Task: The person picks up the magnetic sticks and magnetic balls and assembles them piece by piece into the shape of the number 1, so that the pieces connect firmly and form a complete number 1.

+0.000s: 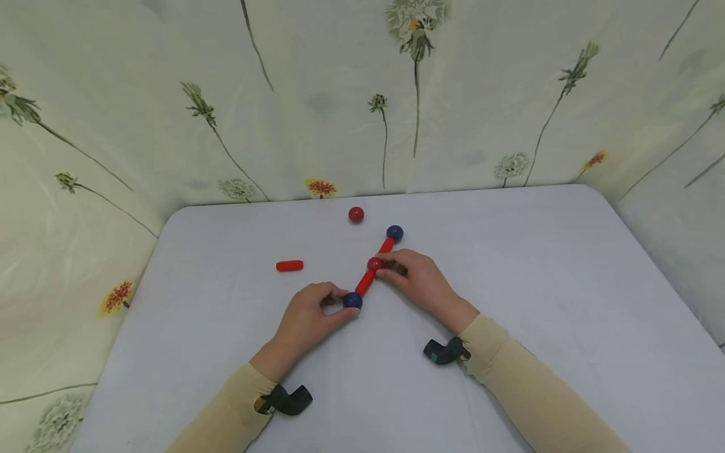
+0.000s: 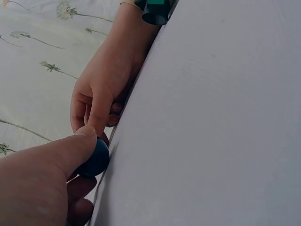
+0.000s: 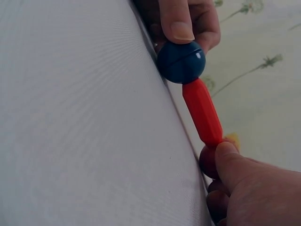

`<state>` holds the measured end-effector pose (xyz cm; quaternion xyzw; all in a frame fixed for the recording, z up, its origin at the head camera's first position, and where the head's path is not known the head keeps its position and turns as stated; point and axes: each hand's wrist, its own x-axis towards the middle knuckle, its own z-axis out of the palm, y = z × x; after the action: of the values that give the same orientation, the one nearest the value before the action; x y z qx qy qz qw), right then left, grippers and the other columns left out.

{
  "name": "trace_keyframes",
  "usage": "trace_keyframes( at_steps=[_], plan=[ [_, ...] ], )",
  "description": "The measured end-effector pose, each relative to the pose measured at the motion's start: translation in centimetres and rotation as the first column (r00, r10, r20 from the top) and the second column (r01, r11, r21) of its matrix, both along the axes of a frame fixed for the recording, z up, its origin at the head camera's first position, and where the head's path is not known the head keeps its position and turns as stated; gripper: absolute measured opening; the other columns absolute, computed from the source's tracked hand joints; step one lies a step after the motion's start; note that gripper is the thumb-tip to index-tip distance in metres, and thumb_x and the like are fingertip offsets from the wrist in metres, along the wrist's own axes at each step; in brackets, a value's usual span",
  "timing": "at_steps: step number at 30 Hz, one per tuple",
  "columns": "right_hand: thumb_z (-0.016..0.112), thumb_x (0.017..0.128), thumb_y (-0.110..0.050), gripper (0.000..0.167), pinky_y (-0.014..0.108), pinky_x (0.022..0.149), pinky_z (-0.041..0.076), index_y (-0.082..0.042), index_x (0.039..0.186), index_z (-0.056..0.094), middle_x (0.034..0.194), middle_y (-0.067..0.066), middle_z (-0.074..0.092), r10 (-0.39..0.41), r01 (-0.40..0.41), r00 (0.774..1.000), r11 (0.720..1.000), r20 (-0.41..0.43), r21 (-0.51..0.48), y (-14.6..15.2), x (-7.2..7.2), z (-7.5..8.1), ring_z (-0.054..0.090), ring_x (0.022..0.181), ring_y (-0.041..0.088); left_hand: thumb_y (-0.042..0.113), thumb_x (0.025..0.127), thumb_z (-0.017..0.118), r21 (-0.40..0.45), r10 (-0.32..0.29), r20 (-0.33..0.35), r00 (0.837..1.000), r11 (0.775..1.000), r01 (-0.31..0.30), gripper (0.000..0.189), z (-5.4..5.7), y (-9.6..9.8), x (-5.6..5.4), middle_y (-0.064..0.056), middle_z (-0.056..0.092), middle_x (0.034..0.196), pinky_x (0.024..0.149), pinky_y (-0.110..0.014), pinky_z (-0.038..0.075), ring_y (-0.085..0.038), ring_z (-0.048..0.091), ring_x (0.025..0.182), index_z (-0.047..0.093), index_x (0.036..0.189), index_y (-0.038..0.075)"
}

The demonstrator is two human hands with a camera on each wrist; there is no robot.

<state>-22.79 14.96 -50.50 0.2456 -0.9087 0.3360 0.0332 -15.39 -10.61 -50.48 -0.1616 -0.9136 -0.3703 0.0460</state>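
A straight chain lies on the table, made of a near blue ball (image 1: pixel 352 301), a red rod (image 1: pixel 365 283), a red ball (image 1: pixel 374 265), a second red rod (image 1: pixel 386 246) and a far blue ball (image 1: pixel 394 233). With thumb and fingers my left hand (image 1: pixel 308 318) pinches the near blue ball. My right hand (image 1: pixel 421 283) grips the red ball in the middle. In the right wrist view the near red rod (image 3: pixel 202 112) touches the blue ball (image 3: pixel 181 62) at one end and the red ball (image 3: pixel 209 161) at the other.
A loose red rod (image 1: pixel 290 266) lies left of the chain. Behind it, near the table's far edge, sits a loose red ball (image 1: pixel 356 214). The white table (image 1: pixel 538 251) backs onto a flower-patterned cloth (image 1: pixel 317 138). Each wrist carries a dark camera mount (image 1: pixel 444 351).
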Motion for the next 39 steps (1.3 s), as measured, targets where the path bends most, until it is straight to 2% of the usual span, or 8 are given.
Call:
trace_keyframes(
  at_steps=[9,15,28,39],
  plan=[
    [0.073,0.091,-0.035,0.04,0.029,0.072,0.049,-0.019,0.127,0.067,0.097,-0.007,0.065,-0.011,0.011,1.0,1.0,-0.003,-0.004,-0.2,0.0,0.0,0.056,0.08,0.01,0.045,0.08,0.081,-0.027,0.025,0.018,1.0,0.999,-0.025,0.035,-0.1,0.2,0.0,0.012,0.066,0.095,0.076,-0.028,0.049,-0.005,0.057,0.087,0.072,0.105,0.023],
    [0.073,0.091,-0.035,0.038,0.029,0.071,0.05,-0.017,0.124,0.068,0.095,-0.007,0.065,-0.019,0.018,1.0,1.0,-0.008,-0.008,-0.3,-0.1,0.0,0.056,0.078,0.01,0.045,0.08,0.081,-0.004,0.04,0.018,0.999,0.999,-0.04,0.035,-0.1,0.2,-0.1,0.013,0.065,0.094,0.075,-0.028,0.049,-0.005,0.056,0.086,0.072,0.106,0.023],
    [0.073,0.091,-0.032,0.039,0.03,0.069,0.048,-0.014,0.126,0.067,0.096,-0.004,0.064,-0.023,0.023,1.0,1.0,-0.006,0.005,-0.3,-0.7,0.5,0.054,0.078,0.013,0.046,0.081,0.08,-0.011,0.051,0.029,0.998,0.999,-0.051,0.046,0.3,0.2,-0.1,0.012,0.066,0.099,0.072,-0.026,0.049,-0.004,0.055,0.085,0.069,0.119,0.023],
    [0.072,0.092,-0.031,0.037,0.033,0.078,0.05,-0.015,0.125,0.068,0.105,-0.002,0.067,-0.014,0.014,1.0,1.0,0.02,0.011,0.1,-2.0,1.0,0.058,0.084,0.014,0.044,0.082,0.08,-0.005,0.06,0.037,0.997,0.998,-0.06,0.042,0.0,0.0,-0.3,0.015,0.066,0.102,0.074,-0.025,0.05,-0.002,0.056,0.086,0.068,0.117,0.024]
  ],
)
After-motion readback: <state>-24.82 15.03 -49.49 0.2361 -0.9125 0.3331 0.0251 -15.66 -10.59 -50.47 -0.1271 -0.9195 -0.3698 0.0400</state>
